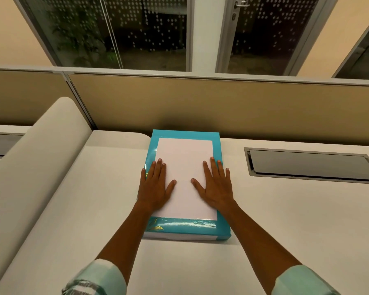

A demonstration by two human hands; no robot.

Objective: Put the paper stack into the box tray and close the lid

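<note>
1. Resting on the pale bench [285,220], the teal box [180,227] sits at the centre of the view, its far end close to the beige partition [222,107].
2. The box has a glossy teal surface with a gold leaf print at its near left corner. A white band shows along the bottom of its near side.
3. A white paper stack [184,165] lies flat on the box, framed by a teal border on all four sides. Whether the paper sits inside a tray recess or on top of a closed lid cannot be told from this view.
4. The left hand [155,185] is spread flat, palm down, on the left part of the paper. Its outer fingers reach over the teal border. It grips nothing.
5. The right hand [214,184] is likewise spread flat, palm down, on the right part of the paper, with its outer fingers over the right border. It grips nothing.
6. The two thumbs point toward each other and stay apart, with bare paper between them.
7. Both forearms extend from pale green sleeves [98,277] at the bottom of the view.
8. A grey recessed hatch [311,165] is set into the bench to the right of the box, well apart from it.
9. A rounded pale divider [36,158] runs along the left side of the bench.
</note>
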